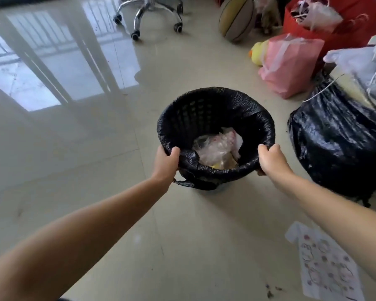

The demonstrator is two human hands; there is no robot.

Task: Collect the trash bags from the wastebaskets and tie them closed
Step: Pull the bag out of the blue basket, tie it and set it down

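Observation:
A round wastebasket (213,187) stands on the tiled floor at the centre of the head view. A black trash bag (217,98) lines it, its edge folded over the rim. Clear and white plastic trash (217,146) lies at the bottom of the bag. My left hand (166,161) grips the bag's folded edge at the near left of the rim. At the near right of the rim, my right hand (269,158) grips the edge in the same way. One of the bag's handle loops (182,182) hangs loose below my left hand.
A full black bag (334,146) stands close on the right, with white bags on top. Behind it are a pink bag (289,64), a red bag (334,25), a yellow toy (258,53) and a ball (236,18). A chair base (148,11) is at the back; printed paper (326,268) lies near right.

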